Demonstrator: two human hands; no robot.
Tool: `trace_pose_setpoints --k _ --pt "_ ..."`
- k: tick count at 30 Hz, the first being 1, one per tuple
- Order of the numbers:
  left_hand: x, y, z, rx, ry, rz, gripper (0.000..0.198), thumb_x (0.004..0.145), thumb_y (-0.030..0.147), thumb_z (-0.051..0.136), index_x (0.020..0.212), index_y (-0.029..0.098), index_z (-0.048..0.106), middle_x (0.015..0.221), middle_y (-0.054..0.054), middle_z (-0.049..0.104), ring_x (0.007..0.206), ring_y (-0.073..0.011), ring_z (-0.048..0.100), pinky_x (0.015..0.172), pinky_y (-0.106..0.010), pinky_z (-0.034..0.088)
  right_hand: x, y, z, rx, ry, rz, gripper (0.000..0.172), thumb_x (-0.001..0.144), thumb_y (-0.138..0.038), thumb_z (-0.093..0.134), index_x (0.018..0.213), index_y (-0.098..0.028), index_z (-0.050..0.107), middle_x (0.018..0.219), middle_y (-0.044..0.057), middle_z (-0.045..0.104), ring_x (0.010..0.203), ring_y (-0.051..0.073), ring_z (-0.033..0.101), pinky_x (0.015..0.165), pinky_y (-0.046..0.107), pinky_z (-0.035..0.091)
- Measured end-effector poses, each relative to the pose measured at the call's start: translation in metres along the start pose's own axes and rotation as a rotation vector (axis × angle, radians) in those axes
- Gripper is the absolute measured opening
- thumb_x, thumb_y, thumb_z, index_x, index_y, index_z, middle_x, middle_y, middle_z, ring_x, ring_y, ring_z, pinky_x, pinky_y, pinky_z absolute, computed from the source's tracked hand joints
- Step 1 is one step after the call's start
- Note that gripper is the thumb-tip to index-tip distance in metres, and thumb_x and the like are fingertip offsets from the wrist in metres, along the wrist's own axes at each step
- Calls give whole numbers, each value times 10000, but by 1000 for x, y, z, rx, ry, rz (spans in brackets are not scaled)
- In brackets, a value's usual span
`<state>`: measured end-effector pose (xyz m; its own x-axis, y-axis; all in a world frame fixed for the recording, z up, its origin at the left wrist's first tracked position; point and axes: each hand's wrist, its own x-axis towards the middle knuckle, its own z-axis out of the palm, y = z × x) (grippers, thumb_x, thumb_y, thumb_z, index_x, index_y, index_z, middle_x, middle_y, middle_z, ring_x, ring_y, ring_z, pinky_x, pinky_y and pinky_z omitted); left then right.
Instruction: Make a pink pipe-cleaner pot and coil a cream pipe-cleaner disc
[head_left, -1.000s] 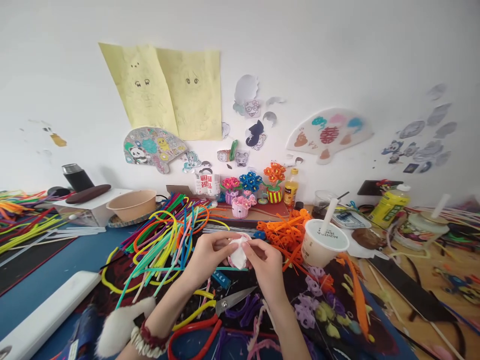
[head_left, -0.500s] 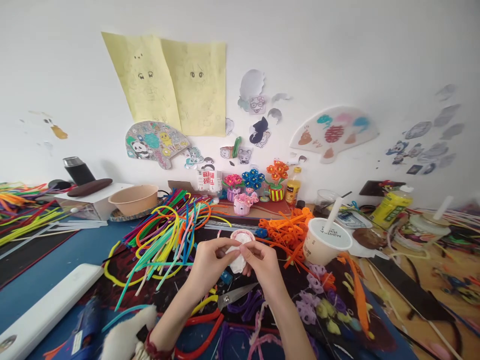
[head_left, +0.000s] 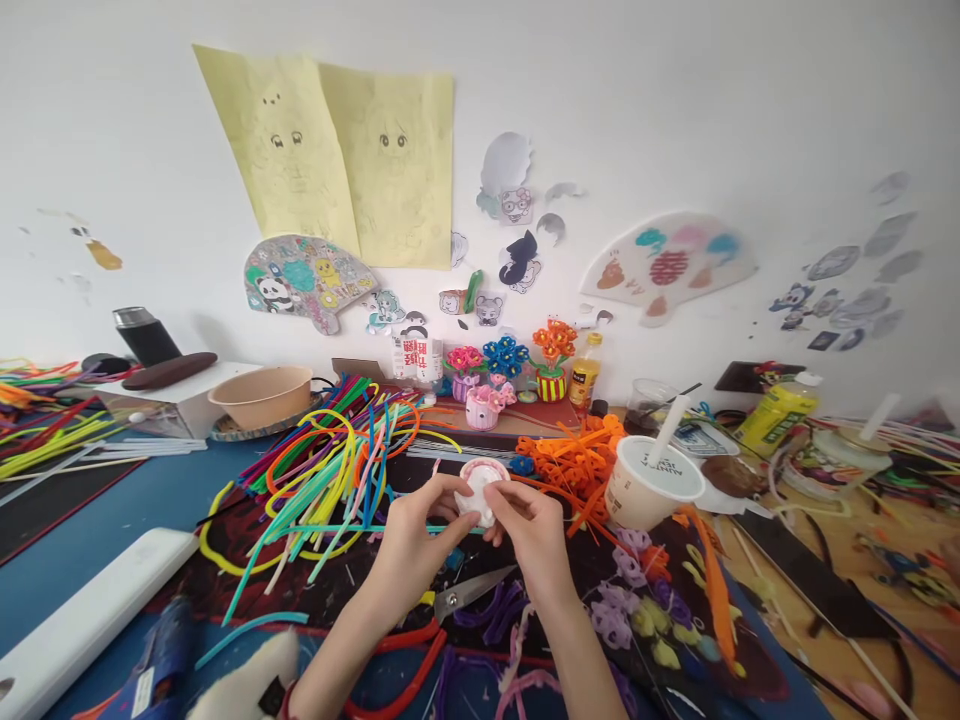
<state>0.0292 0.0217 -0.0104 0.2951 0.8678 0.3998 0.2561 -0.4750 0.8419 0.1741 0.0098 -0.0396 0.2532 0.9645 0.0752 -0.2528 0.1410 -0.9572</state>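
Between my two hands is a small round pot-like piece (head_left: 477, 487) with a pink rim and a lumpy white filling. My left hand (head_left: 416, 530) grips its left side with thumb and fingers. On the opposite side, my right hand (head_left: 534, 530) has its thumb on the white surface and its fingers curled around. The underside of the piece is hidden by my fingers. Scissors (head_left: 472, 592) lie just below my hands, partly covered. Purple pipe cleaners (head_left: 502, 612) and a red one (head_left: 409, 680) are close to my forearms.
Colourful pipe cleaners (head_left: 337, 470) spread at left, an orange heap (head_left: 574, 460) at right. A lidded cup with straw (head_left: 652, 485) stands beside it. Small potted pipe-cleaner flowers (head_left: 551, 380) line the back. A glue gun (head_left: 161, 650) and a long white case (head_left: 97, 610) lie at left.
My fingers have spread apart slightly, and more of the white filling shows. My left thumb has dropped lower, off the middle of the piece. The view has shifted a little.
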Motion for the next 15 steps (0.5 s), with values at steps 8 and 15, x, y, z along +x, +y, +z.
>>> trace_pose_setpoints --k 8,15 --pt "-4 -2 8 29 98 32 109 814 216 678 917 192 706 738 -8 730 629 -151 699 634 -226 569 -6 -2 6 -112 57 -116 285 781 -467 713 829 -186 713 695 28 693 469 132 571 442 238 482" --pt "-5 0 13 39 145 100 122 828 191 663 908 207 755 864 -39 779 711 -173 720 677 -238 569 -8 2 6 -199 112 -165 286 835 -471 656 863 -188 688 672 21 658 459 125 533 406 229 421"
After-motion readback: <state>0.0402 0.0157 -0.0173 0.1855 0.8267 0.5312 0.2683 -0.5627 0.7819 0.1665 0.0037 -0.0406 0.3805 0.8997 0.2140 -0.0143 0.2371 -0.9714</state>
